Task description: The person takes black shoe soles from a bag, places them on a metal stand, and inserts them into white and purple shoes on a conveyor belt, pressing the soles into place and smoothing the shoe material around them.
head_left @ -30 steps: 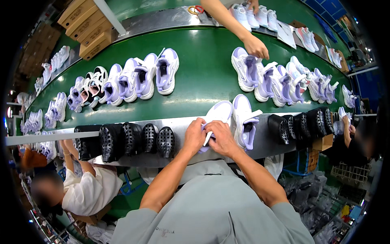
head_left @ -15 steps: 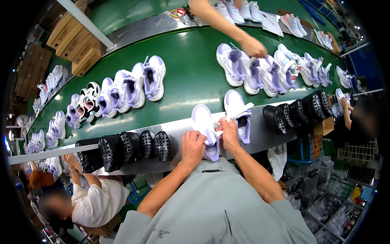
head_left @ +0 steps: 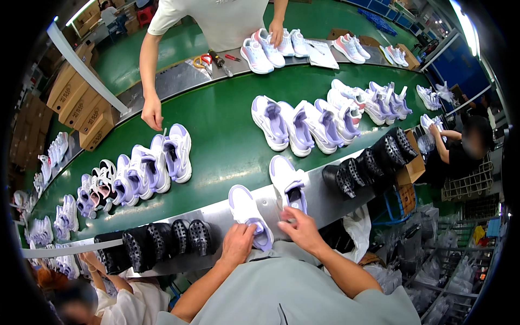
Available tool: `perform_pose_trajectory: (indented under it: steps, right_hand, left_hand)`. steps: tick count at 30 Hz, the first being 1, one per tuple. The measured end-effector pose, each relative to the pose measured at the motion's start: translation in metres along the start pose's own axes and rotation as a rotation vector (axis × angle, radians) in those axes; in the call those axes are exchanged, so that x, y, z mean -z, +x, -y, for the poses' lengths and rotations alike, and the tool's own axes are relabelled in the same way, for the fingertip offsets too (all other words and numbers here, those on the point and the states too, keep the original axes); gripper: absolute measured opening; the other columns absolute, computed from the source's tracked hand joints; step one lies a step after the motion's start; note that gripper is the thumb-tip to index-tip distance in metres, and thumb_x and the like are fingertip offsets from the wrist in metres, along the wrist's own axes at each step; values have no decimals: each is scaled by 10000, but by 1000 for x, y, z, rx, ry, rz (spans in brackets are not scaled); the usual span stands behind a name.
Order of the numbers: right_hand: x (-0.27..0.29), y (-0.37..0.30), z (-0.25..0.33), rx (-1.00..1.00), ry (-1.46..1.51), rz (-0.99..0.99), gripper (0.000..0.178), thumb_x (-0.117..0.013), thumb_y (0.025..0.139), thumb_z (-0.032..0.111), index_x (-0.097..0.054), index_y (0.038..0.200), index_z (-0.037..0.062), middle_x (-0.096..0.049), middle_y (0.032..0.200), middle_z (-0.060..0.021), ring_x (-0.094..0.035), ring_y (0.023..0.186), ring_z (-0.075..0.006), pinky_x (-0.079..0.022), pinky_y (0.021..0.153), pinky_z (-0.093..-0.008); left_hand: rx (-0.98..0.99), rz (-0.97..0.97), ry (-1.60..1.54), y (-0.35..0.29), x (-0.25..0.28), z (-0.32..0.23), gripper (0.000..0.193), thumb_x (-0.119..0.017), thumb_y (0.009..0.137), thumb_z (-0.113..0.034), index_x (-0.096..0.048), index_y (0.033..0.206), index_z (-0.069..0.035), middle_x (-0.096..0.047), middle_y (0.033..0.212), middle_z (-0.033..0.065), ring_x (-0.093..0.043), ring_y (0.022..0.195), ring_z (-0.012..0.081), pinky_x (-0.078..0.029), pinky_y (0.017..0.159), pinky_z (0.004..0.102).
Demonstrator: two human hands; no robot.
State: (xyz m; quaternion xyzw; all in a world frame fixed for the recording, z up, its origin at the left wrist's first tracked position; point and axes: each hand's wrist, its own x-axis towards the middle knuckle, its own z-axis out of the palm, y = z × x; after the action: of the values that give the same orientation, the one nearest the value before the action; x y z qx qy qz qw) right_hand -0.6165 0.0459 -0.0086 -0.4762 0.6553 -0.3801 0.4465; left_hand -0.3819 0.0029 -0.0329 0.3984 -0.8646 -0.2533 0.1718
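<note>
My left hand [head_left: 238, 242] is closed on the collar of a white-and-lilac sneaker [head_left: 245, 205], which rests on the metal ledge in front of me with its toe pointing away. To its right, a matching sneaker [head_left: 286, 177] stands toe outward, its dark inside showing. My right hand [head_left: 302, 232] is just behind that second sneaker's heel, thumb and fingers apart with nothing held. Whether its fingertips touch the heel I cannot tell.
Black studded shoe forms [head_left: 190, 238] line the ledge at left, and more black forms [head_left: 355, 174] at right. Sneaker rows [head_left: 295, 127] stand on the green belt [head_left: 216, 141]. Across it, a co-worker's hand [head_left: 152, 112] hangs near the left row; scissors [head_left: 203, 63] lie on the far ledge.
My right hand has let go of the left sneaker's upper and moved beside the second sneaker's heel. The co-worker's arm has withdrawn from the right row. My view has shifted.
</note>
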Motion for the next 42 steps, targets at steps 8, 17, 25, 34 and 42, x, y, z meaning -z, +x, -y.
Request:
perform_pose_trajectory:
  steps: [8,17,25,34,42]
  right_hand:
    - [69,-27,-35,-185,42,-470,238,-695,929,123,-679,1118,-20,-714,887,-70,-665,808,-121,-540,704,-278]
    - [221,-34,-77,-166,-331,-1137,372,-730,896,139,-615,1218,-7,-663,1089,-124,-627,915,-229,-513,856,-359]
    - [268,30,-54,120,-858,-1155,527,-814,823,227,-611,1226,-44,-677,1041,-185,-654,940,-291,-520,896,-409]
    - [259,55,-62,178,-306,-874,397,-611,1034,317,-622,1303,25,-675,1231,-81,-625,1092,-178,-504,911,-318]
    - [252,54,-57,172,-180,-890,282,-636,1017,209,-658,1243,41,-696,1129,-23,-646,966,-111,-495,785,-239]
  left_hand:
    - [-1,-116,-4,22,0,5,266,-667,838,-22,-658,1100,-64,-588,929,128,-611,878,331,-529,721,442]
    - [32,-75,-101,27,4,-23,367,-715,762,-3,-639,1119,-41,-591,1011,163,-597,957,367,-512,826,445]
    - [55,-247,-42,21,21,-23,173,-670,803,-20,-644,973,-8,-591,903,167,-590,866,368,-504,742,450]
    - [157,-271,-166,13,-15,-34,202,-661,822,-14,-666,1024,-21,-604,953,123,-607,920,327,-523,792,425]
    - [142,-302,-136,26,-26,-42,190,-654,815,-22,-670,1003,-33,-611,928,126,-603,908,334,-525,794,436]
